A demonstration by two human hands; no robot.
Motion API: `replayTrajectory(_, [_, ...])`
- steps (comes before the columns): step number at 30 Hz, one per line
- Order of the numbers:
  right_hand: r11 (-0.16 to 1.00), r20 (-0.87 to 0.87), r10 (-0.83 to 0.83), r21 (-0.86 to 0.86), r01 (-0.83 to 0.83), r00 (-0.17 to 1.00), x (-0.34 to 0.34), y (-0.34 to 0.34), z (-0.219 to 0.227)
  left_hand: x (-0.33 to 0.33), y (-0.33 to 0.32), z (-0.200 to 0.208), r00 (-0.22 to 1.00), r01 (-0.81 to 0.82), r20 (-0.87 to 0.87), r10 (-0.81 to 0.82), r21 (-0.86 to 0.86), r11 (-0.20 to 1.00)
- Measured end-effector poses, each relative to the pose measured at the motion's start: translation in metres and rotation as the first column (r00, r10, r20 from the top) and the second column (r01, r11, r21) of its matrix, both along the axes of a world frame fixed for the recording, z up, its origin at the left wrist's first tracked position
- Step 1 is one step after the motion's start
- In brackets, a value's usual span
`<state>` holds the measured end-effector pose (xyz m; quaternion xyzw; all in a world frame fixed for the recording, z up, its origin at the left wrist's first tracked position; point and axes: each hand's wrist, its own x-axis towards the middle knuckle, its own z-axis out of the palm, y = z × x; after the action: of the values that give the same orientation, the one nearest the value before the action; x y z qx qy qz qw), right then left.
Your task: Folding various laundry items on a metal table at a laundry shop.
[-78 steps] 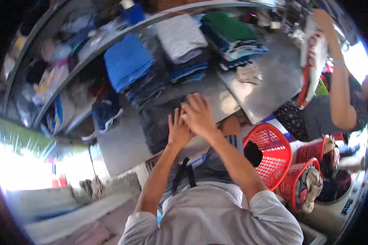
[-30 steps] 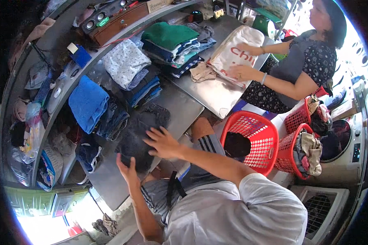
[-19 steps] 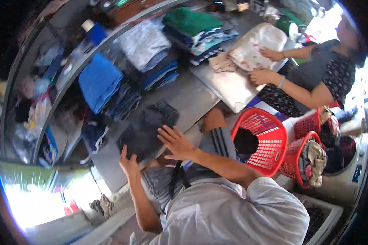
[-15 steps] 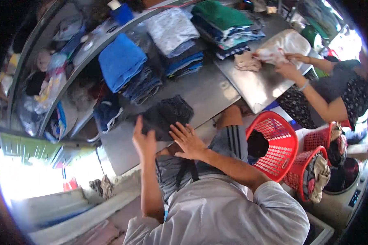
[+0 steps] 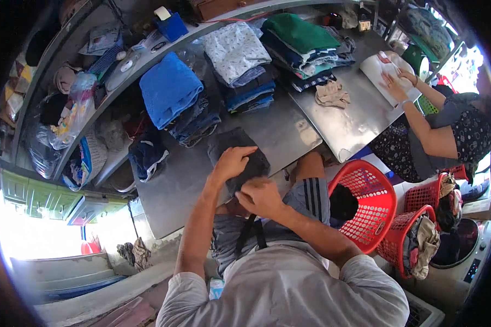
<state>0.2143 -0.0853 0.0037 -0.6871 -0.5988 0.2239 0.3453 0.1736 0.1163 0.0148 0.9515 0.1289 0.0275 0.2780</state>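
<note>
Dark folded garment (image 5: pixel 253 166), one, at the centre of the frame on the steel tabletop (image 5: pixel 172 191); partly covered by the hands, its long axis appearing to slant from upper left to lower right, one corner toward the lower edge. Hands, two, bare: left hand (image 5: pixel 232 162) over the garment, forearm rising from the lower edge, fingers pointing right, the foremost straight, the others bent; right hand (image 5: pixel 262 197) at the garment's lower edge, forearm slanting up and left, fingers curled inward. Whether either grips cloth cannot be told. Clothing stacks, three, across the upper middle: blue-topped stack (image 5: pixel 172 90), pale patterned stack (image 5: pixel 236 52), green-topped stack (image 5: pixel 300 32). Beige cloth (image 5: pixel 331 94), one, beside the green-topped stack, upper right of centre. Red baskets (image 5: pixel 375 218), at least three, right side, one tilted with a dark item inside, two heaped with clothes. Co-worker (image 5: pixel 442 125), one, far right, both hands on a white cloth (image 5: pixel 384 82).
</note>
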Motion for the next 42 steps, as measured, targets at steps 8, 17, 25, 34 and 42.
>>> replayTrajectory(8, [0.937, 0.404, -0.348, 0.11, 0.333, 0.846, 0.023, 0.04, -0.036, -0.009, 0.017, 0.002, 0.97, -0.164, 0.148, 0.193, -0.186, 0.969])
replayTrajectory(17, [0.962, 0.42, -0.27, 0.076, 0.263, 0.866, 0.03, 0.033, -0.036, -0.015, 0.033, -0.041, 0.987, -0.124, -0.065, 0.146, 0.266, 0.956])
replayTrajectory(25, [0.967, 0.371, 0.197, 0.079, -0.242, 0.908, 0.124, 0.026, -0.048, -0.019, 0.03, 0.002, 0.962, 0.091, -0.258, -0.092, -0.012, 0.996])
replayTrajectory(34, [0.845, 0.541, -0.501, 0.138, 0.516, 0.676, 0.283, -0.038, -0.023, -0.059, 0.009, 0.02, 0.833, -0.262, -0.497, 0.244, 0.035, 0.965])
replayTrajectory(42, [0.759, 0.53, -0.625, 0.24, 0.605, 0.573, 0.279, -0.042, -0.03, 0.009, 0.004, 0.099, 0.935, -0.267, -0.02, 0.353, -0.694, 0.668])
